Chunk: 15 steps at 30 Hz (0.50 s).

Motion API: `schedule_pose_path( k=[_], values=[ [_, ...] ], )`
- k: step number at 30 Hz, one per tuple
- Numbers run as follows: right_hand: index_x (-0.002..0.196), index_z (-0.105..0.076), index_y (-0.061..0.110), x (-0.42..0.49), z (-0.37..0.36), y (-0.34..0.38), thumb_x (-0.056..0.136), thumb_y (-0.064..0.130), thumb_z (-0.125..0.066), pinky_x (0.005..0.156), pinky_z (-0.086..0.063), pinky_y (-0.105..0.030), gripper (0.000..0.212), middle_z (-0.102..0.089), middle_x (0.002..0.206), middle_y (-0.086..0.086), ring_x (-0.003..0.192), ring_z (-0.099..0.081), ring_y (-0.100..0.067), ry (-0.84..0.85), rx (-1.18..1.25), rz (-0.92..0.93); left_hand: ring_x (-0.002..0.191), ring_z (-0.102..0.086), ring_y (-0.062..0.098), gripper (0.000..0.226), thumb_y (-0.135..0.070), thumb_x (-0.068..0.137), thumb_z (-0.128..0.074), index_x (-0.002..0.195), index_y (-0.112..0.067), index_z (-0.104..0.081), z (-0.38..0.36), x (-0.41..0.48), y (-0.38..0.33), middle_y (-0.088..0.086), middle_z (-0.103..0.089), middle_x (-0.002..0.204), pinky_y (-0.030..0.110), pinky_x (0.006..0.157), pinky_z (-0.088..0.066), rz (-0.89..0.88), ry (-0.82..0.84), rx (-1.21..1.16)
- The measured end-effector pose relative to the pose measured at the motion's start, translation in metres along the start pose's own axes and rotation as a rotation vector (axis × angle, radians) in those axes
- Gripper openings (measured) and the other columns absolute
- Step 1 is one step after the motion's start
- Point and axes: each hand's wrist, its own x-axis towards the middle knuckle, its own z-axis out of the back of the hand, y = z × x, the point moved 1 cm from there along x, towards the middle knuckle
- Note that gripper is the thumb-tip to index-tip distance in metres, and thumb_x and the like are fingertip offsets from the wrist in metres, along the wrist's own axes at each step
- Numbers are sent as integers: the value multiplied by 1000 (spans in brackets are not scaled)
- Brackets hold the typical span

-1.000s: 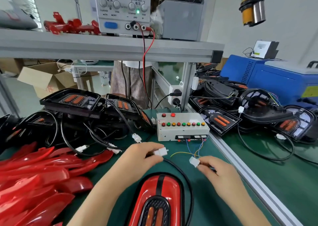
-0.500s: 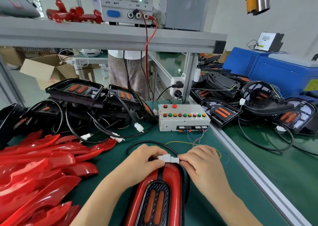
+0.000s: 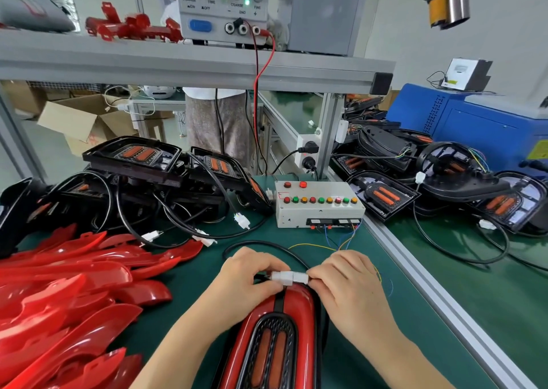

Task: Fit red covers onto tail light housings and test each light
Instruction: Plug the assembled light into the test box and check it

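Left hand (image 3: 246, 276) and right hand (image 3: 347, 283) pinch the two touching white connectors (image 3: 289, 277).

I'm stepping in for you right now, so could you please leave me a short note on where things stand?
Covered tail light lies front centre.
Left hand pinches its white connector; right hand pinches the mating connector wired to the test box. They meet end to end; full seating unclear.
Done: red cover fitted here.
Left: run the test, then the bare housings and loose red covers.
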Motion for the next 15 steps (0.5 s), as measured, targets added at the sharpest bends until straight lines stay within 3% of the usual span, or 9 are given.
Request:
schedule_pose_path(
  k=[2, 5, 9, 15],
  values=[
    [78, -72, 20, 3, 2, -1, 77, 24, -75, 80, -38, -27, 5, -59, 72, 8, 73, -59, -19, 54, -9, 0, 105, -45, -5, 27, -24, 83, -69, 93, -48, -65, -2, -1, 0, -18, -62, 101, 18, 95, -36, 5, -15, 26],
    [76, -72, 21, 8, 7, 0, 68, 19, -88, 79, -40, -27, 18, -59, 69, 8, 71, -60, -20, 145, 14, -38, 104, -44, -3, 27, -25, 83, -69, 91, -50, -63, -3, 0, -1, -21, -64, 98, 29, 99, -35, -25, -39, 69],
    [72, -71, 21, 17, 12, 4, 66, 17, -89, 69, -53, -34, 19, -61, 67, 9, 71, -60, -20, 218, 70, -76, 104, -43, -5, 29, -24, 84, -69, 89, -52, -61, -4, 1, -2, -31, -62, 93, 30, 101, -32, -53, -99, 93],
    [81, -73, 23, 17, 9, 2, 82, 25, -76, 77, -47, -31, 4, -63, 75, 11, 81, -56, -19, 310, 87, -124, 108, -42, -7, 36, -20, 83, -70, 90, -54, -58, -5, 2, -3, -29, -60, 94, 28, 102, -31, -41, -152, 58]
  ],
)
